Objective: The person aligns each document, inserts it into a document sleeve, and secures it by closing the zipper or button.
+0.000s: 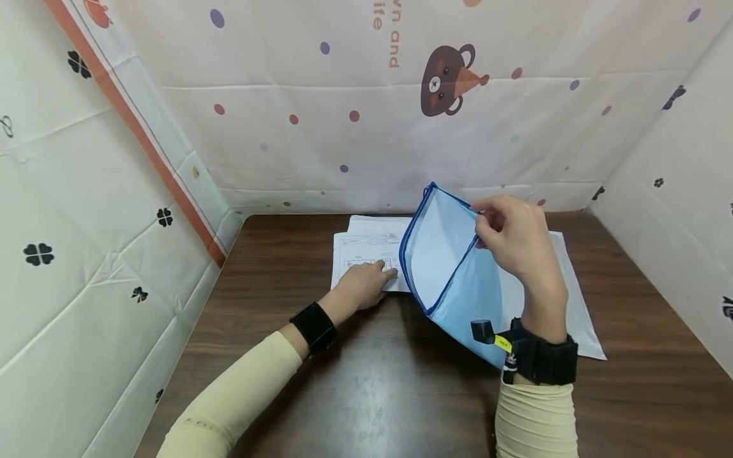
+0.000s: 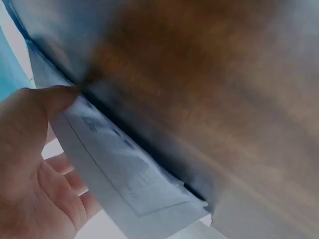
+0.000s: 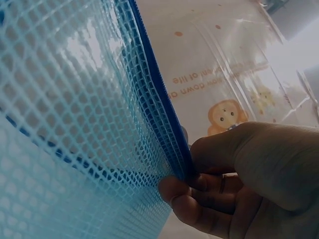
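Note:
A light-blue mesh zipper pouch [image 1: 475, 286] with dark-blue edging is tilted up off the table, its mouth spread wide and facing left. My right hand [image 1: 512, 235] pinches the upper rim; in the right wrist view, thumb and fingers hold the corner of the blue zipper edge [image 3: 167, 109]. Left of the pouch lie printed sheets [image 1: 366, 245] with line drawings. My left hand [image 1: 366, 283] grips their near edge, and the left wrist view shows the thumb on one face of the paper [image 2: 109, 154] and the fingers behind it. The pouch overlaps the right part of the sheets.
A pale flat sheet or bag [image 1: 572, 292] lies on the brown wooden table [image 1: 355, 381], partly behind the pouch and right forearm. Patterned white cloth [image 1: 321, 140] walls the table at the back and both sides.

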The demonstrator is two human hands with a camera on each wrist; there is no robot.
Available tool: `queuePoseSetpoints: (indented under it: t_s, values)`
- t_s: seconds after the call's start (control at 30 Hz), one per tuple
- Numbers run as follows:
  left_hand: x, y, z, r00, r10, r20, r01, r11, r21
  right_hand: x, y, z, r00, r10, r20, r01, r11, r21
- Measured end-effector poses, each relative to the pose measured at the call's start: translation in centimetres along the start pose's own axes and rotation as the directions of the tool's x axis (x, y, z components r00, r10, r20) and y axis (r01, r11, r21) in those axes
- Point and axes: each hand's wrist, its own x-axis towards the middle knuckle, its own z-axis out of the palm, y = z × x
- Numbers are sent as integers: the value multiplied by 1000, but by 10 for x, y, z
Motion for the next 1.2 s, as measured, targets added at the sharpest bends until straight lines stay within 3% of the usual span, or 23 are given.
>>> queuePoseSetpoints:
  t_s: [0.1,0.27,0.43,0.53,0.63,0.77,0.9,0.97,1.07,1.13,1.2]
  values:
    - [-4,1,-1,1000,11,-15,-10,999,42,-1,0,0,1000,1,5,-1,1000,-6]
    - [-11,-8,-4,993,-26,-113,37,995,95,0,0,0,1000,-3,8,3,1000,-23]
    - [-19,-32,-8,961,-131,-243,149,987,60,-1,0,0,1000,-8,5,8,999,-34]
    - [-27,-50,-13,918,-183,-352,201,979,15,0,1,-1,1000,-12,0,12,999,-43]
    - [-36,-67,-19,861,-233,-452,232,971,-58,0,2,-1,1000,-12,-4,11,999,-48]
    - [-51,-88,-25,790,-314,-526,246,949,-196,-1,2,-1,1000,-6,8,7,999,-43]
    - [-63,-102,-33,718,-384,-581,215,916,-339,-1,1,-1,1000,5,28,-4,1000,-31]
    - [-67,-106,-37,678,-434,-593,188,883,-430,-1,0,0,999,14,37,-13,1000,-26]
    - [-72,-111,-42,621,-524,-583,135,804,-580,0,-1,3,998,25,50,-23,999,-30]
    - [-74,-113,-45,600,-576,-555,100,743,-662,1,-2,6,998,31,58,-29,999,-37]
    - [-77,-115,-47,589,-617,-521,93,693,-715,3,-2,10,997,38,71,-35,998,-43]
